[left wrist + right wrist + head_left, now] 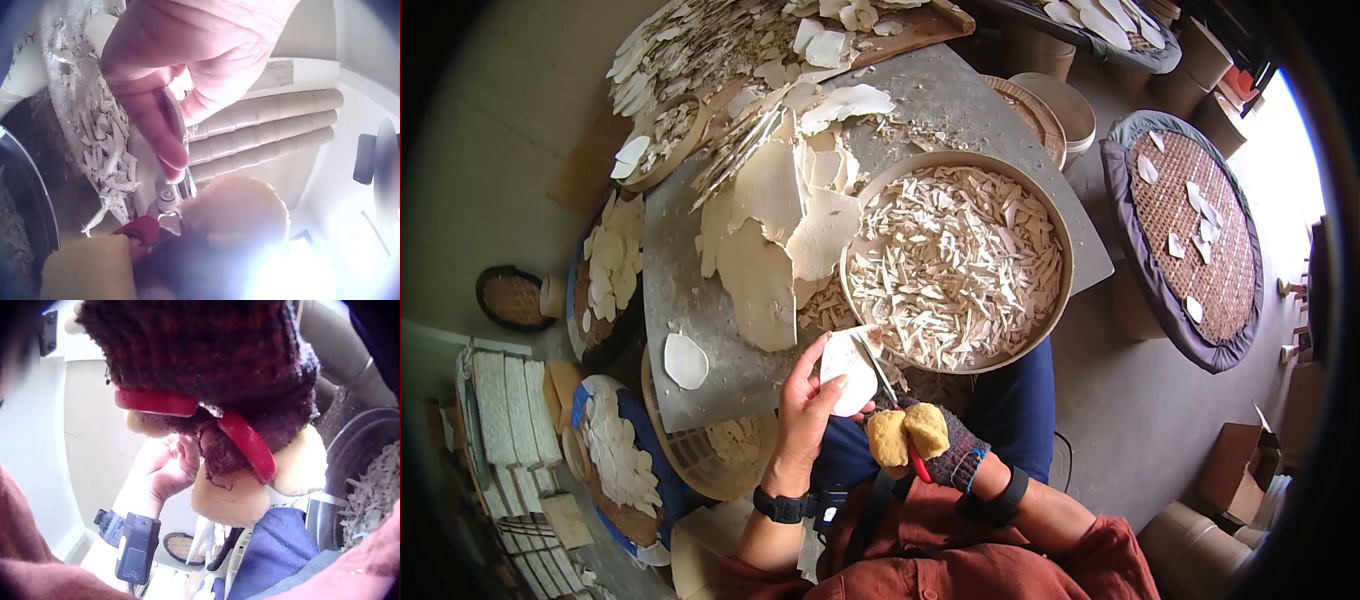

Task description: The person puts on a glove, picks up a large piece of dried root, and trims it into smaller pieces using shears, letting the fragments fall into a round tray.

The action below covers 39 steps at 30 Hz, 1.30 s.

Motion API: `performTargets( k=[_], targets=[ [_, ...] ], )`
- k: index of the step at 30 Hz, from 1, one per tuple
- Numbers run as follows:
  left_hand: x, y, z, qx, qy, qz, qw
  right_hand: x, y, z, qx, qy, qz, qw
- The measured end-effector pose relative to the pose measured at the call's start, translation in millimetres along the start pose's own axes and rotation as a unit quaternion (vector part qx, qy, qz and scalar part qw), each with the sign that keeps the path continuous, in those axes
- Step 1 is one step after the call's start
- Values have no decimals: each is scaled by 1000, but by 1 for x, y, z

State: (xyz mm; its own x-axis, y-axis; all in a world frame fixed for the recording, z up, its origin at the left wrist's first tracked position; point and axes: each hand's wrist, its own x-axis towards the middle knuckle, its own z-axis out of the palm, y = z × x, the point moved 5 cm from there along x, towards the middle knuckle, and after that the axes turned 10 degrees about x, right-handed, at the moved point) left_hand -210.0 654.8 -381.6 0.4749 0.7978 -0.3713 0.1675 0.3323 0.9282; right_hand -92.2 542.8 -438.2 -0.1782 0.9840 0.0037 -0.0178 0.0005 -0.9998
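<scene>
In the head view my bare left hand (805, 405) pinches a whitish flat piece (850, 368) between thumb and fingers, above my lap. Scissors with metal blades (878, 366) and red handles (918, 456) lie against the piece's right side. My right hand (950, 450), in a dark knitted glove with yellow pads, grips the handles. In the left wrist view the piece (174, 115) is seen edge-on between the left hand's (194, 62) fingers, beside the scissors' pivot (166, 194). The right wrist view shows the glove (206, 369) around the red handles (249, 447).
A round tray (1068, 262) of whitish strips stands on the metal table (692, 222), just beyond the hands. Large flat pieces (758, 285) are stacked left of it, and a single round piece (686, 361) lies near the table's left edge. A woven tray (1210, 270) stands at right.
</scene>
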Motion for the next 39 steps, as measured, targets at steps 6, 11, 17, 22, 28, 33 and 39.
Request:
performTargets(
  k=[6, 11, 17, 22, 28, 33, 39],
  targets=[
    [2, 0, -3, 20, -20, -12, 1000, -3, 12, 1, 29, -41, 64, 997],
    [-2, 6, -9, 27, -31, -22, 999, -3, -12, 0, 279, -61, 80, 955],
    [-8, 20, -10, 55, -55, 1, 997, 0, 7, 12, 514, -48, 130, 847],
    [-11, 16, -30, 66, -11, 0, 998, 0, 10, 17, 555, -29, 128, 821],
    [-21, 0, -49, 30, 205, 103, 973, -2, -16, 11, 5, -74, 59, 996],
    [-48, -5, -98, 38, 252, 81, 964, -15, 11, 18, 52, -69, 80, 993],
    [-123, -9, -286, 328, 454, 84, 824, -29, 3, 20, 146, -130, 57, 979]
  ],
)
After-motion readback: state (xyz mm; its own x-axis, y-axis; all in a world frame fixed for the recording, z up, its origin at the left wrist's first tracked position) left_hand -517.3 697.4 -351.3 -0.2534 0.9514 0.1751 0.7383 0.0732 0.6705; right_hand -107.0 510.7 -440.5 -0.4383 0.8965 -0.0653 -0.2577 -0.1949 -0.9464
